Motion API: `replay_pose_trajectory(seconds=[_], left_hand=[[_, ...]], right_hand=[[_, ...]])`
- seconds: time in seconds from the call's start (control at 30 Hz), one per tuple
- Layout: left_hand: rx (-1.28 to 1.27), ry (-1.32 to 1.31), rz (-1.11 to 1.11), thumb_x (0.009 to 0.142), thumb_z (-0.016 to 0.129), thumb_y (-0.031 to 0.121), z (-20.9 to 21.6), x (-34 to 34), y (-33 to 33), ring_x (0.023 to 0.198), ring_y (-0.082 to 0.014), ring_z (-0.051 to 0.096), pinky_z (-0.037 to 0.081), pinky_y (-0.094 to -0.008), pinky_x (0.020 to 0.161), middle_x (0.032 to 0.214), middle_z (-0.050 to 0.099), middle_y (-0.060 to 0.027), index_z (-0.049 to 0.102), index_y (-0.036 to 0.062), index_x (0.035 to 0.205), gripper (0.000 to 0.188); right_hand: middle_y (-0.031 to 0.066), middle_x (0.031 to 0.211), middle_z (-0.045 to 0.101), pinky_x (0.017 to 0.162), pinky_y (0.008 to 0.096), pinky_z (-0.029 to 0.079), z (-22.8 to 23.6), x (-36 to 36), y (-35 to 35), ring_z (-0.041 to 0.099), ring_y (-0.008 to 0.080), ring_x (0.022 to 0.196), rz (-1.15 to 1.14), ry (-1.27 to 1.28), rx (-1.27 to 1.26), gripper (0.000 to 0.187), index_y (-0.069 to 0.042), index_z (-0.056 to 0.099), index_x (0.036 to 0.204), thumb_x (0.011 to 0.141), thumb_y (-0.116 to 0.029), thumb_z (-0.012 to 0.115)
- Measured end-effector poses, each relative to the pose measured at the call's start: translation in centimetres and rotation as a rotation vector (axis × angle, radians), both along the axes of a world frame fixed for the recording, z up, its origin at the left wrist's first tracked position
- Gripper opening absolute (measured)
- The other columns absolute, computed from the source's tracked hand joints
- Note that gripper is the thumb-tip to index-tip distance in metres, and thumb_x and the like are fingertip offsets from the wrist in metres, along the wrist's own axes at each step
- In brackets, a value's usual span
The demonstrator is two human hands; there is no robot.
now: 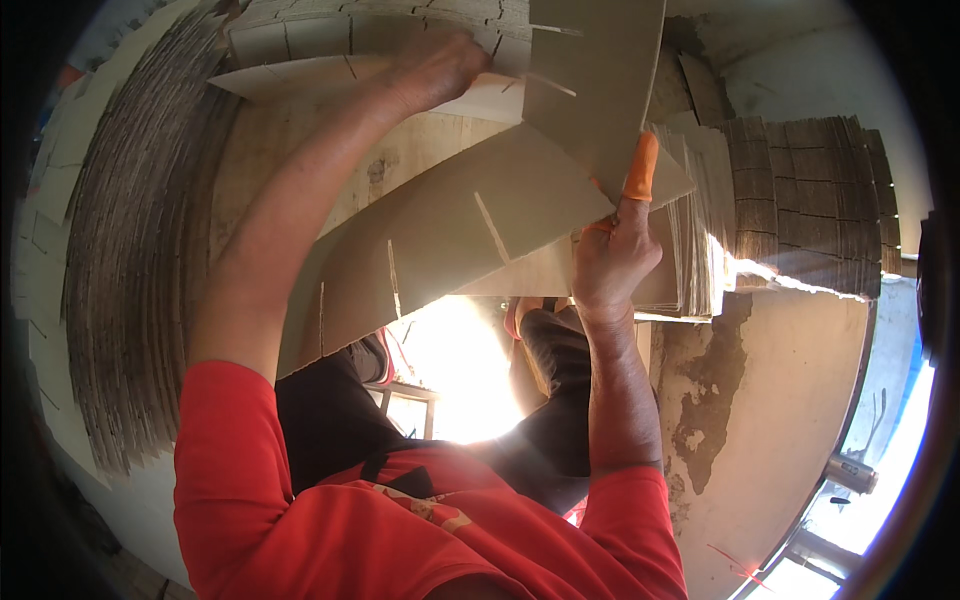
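My right hand [612,265] grips slotted cardboard strips where they cross. An orange finger cot [641,168] covers one raised finger, which lies along the upright strip [590,90]. The other strip [440,225], with several slits, slants down to the left over my lap. At the far side my left hand [440,70] is curled closed beside a paler slotted strip [310,78]. Its fingertips are hidden, so whether it pinches that strip does not show.
A tall stack of slotted cardboard [135,250] stands at the left. More cardboard stacks [800,195] are at the right, beside a pile of flat sheets [705,230]. A worn board surface [780,380] reaches along the right. Bright light comes from below, between my legs.
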State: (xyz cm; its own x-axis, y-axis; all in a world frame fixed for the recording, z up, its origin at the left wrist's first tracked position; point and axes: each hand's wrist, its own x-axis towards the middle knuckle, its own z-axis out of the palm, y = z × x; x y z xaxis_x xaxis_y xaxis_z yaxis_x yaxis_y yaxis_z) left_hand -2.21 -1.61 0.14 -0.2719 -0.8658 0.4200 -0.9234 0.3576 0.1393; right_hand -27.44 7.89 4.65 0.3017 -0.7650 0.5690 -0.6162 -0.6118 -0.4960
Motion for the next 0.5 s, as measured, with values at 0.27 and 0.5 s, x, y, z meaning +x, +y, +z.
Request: replay_pose_trajectory(seconds=[0.27, 0.5], left_hand=[[0.045, -0.003, 0.021, 0.071, 0.054, 0.002, 0.3, -1.3, 0.2, 0.081, -0.0268, 0.059, 0.049, -0.0379, 0.067, 0.075, 0.063, -0.0082, 0.064, 0.0061, 0.072, 0.010], [-0.033, 0.004, -0.070, 0.069, 0.057, 0.001, 0.3, -1.6, 0.2, 0.079, -0.0278, 0.059, 0.049, -0.0393, 0.065, 0.074, 0.062, -0.0105, 0.063, 0.0036, 0.073, 0.007]], right_hand=[[0.0179, 0.123, 0.056, 0.079, 0.0244, 0.052, 0.1, -0.6, 0.1, 0.063, 0.0209, 0.100, 0.020, -0.010, -0.028, 0.074, -0.003, 0.030, 0.141, 0.073, 0.023, 0.044], [0.0101, 0.104, 0.067, 0.064, 0.0214, 0.050, -0.3, -0.5, 0.0, 0.065, 0.0115, 0.071, -0.035, -0.041, -0.061, 0.072, -0.013, 0.034, 0.142, 0.076, 0.012, 0.050]])
